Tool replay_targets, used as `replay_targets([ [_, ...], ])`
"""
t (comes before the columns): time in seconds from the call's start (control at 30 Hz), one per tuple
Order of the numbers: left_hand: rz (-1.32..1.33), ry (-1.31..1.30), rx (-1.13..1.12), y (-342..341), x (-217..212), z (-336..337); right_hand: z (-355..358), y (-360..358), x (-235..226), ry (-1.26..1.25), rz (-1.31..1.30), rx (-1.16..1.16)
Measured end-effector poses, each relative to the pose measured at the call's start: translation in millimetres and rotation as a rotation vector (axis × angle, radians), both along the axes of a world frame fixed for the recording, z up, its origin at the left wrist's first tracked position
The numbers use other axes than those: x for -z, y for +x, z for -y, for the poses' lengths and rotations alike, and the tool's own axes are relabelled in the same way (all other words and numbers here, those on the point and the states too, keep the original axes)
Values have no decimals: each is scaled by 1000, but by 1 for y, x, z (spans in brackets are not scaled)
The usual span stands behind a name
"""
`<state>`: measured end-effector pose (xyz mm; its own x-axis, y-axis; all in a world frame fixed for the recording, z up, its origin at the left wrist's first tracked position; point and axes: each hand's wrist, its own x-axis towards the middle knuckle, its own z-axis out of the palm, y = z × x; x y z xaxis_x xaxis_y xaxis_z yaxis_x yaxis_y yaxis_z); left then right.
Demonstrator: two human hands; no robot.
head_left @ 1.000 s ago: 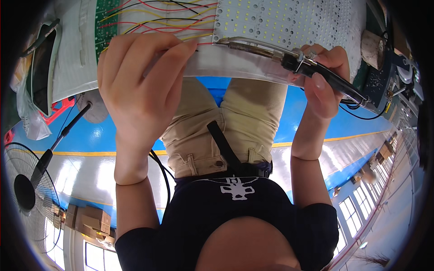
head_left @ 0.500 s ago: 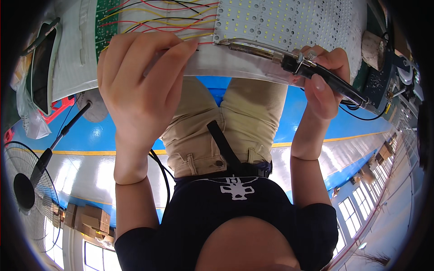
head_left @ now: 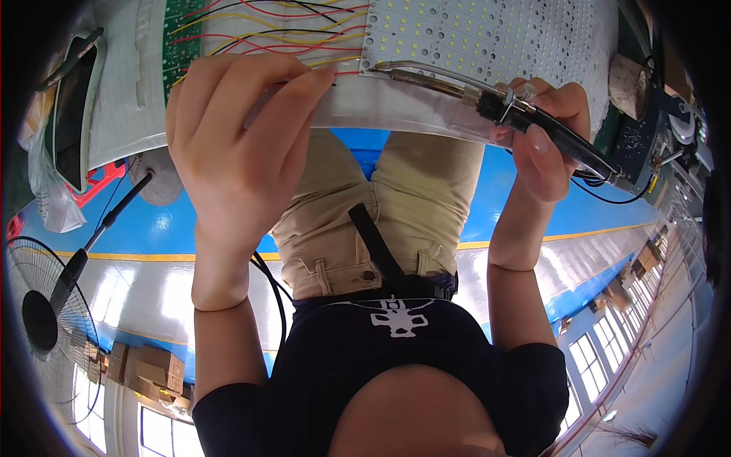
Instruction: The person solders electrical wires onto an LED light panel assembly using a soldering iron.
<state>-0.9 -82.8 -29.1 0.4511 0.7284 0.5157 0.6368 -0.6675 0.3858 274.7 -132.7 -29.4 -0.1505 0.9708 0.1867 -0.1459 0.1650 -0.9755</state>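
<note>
My right hand (head_left: 552, 137) is closed around the black handle of a soldering iron (head_left: 434, 82), which has a thin metal tube running along its shaft. The iron's tip lies at the near left corner of a white LED board (head_left: 480, 46) dotted with small yellowish chips. My left hand (head_left: 236, 137) is closed in a pinch on a red wire (head_left: 346, 73) that reaches the board's left edge near the tip. Whether the tip touches the wire or board I cannot tell. More red, yellow and black wires (head_left: 282, 32) run from the board to a green circuit board (head_left: 181, 53), partly behind my left hand.
A dark-screened device (head_left: 75, 114) and a clear plastic bag (head_left: 53, 194) are at the left table edge. A blue station (head_left: 636, 145) with a cable and a pale block (head_left: 628, 84) sit at the right. A fan (head_left: 42, 320) stands lower left.
The soldering iron's tip has shifted slightly to the right along the board's edge. My left hand has moved very slightly to the right, still pinching the red wire.
</note>
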Motion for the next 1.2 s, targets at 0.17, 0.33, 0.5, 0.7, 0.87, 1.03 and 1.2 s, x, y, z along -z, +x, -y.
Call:
replay_targets([
  [0.17, 11, 48, 6, 1, 2, -2, -3, 1, 1, 53, 19, 11],
  [0.33, -6, 21, 3, 2, 0, 1, 0, -10, -7, -72, -152, 294],
  [0.5, -38, 92, 18, -3, -13, 4, 7, -1, -6, -163, -485, 440],
  [0.7, -71, 53, -181, -21, -29, 8, 18, 27, -13, -292, -1137, 322],
  [0.87, -150, 100, 8, 5, -29, 25, 25, 37, -23, -346, -1627, 365],
  [1.03, -342, 108, 310, 58, -22, 48, 31, 39, -30, -193, -1619, 465],
  [1.2, -443, -134, 355, 92, -18, 67, 44, 43, -26, -36, -1481, 595],
])
